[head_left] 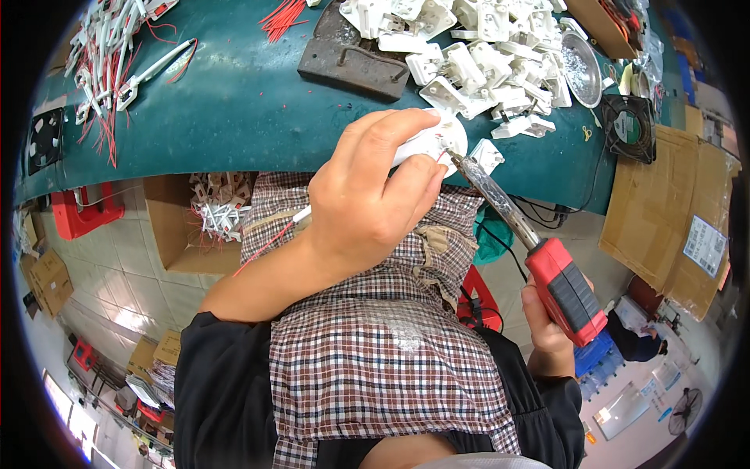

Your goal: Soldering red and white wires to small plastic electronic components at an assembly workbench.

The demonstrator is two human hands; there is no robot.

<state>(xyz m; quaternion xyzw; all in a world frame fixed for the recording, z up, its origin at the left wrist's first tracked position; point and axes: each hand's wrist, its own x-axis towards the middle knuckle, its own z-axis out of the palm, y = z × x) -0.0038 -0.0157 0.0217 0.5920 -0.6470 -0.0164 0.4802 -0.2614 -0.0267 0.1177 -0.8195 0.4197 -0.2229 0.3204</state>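
My left hand (361,199) is closed around a white plastic housing (451,129) with a rounded end, held over the table's near edge. Behind my wrist a white cable end (301,213) sticks out, with a thin red wire (267,247) trailing from it along my forearm. My right hand (545,328) grips a red and black soldering iron (561,285). The iron's tip is at the housing, close to my left fingertips, where a bit of red wire shows. Whether the tip touches the wire is too small to tell. A small white piece (487,156) lies beside the tip.
A heap of white plastic housings (476,66) covers the far right of the green table (234,102), near a dark metal block (351,66) and a metal dish (582,70). Finished-looking white parts with red wires (109,55) lie far left. A small fan (629,129) stands right.
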